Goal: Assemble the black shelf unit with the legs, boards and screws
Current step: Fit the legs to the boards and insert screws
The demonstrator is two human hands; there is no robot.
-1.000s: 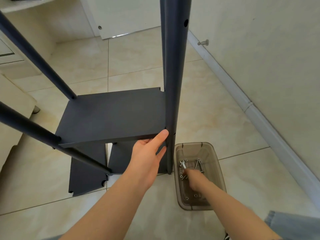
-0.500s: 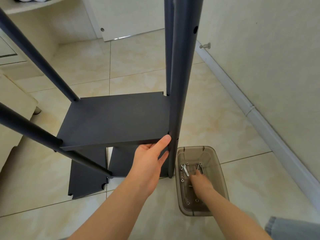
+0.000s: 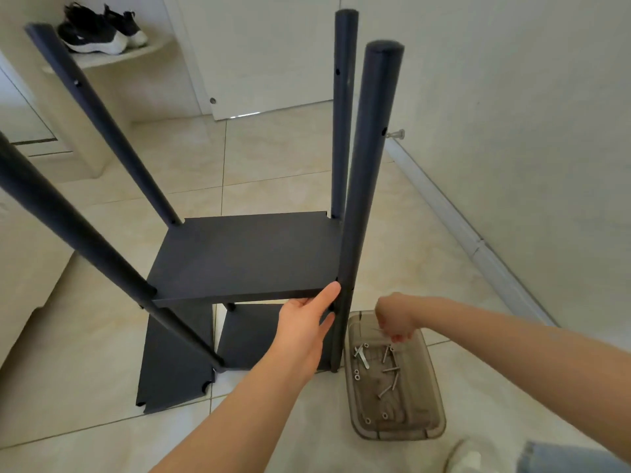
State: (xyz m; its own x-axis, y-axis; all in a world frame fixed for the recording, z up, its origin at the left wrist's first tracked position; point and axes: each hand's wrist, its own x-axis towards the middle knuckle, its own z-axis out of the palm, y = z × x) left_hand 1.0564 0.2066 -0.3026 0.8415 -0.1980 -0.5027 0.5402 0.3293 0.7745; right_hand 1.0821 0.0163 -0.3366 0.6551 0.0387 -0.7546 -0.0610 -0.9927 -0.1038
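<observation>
The black shelf unit stands on the tiled floor with several upright legs, the nearest being the front right leg [image 3: 365, 206]. A middle board [image 3: 246, 254] sits partway up between the legs, above a bottom board [image 3: 246, 339] near the floor. My left hand [image 3: 304, 329] holds the middle board's front right corner, one finger reaching to the leg. My right hand [image 3: 396, 317] hovers over a clear brown tray [image 3: 430, 428] of screws [image 3: 389, 370], fingertips pinched on a small, blurred screw.
A loose black board [image 3: 170, 373] lies flat on the floor at the front left. A white wall and skirting run along the right, with a door stop [image 3: 396, 134]. Dark sneakers [image 3: 99, 32] sit on a corner shelf at the back left.
My right hand has risen out of the tray with its fingertips pinched. The view has tilted up, so the leg tops show. My left hand stays at the board's corner.
</observation>
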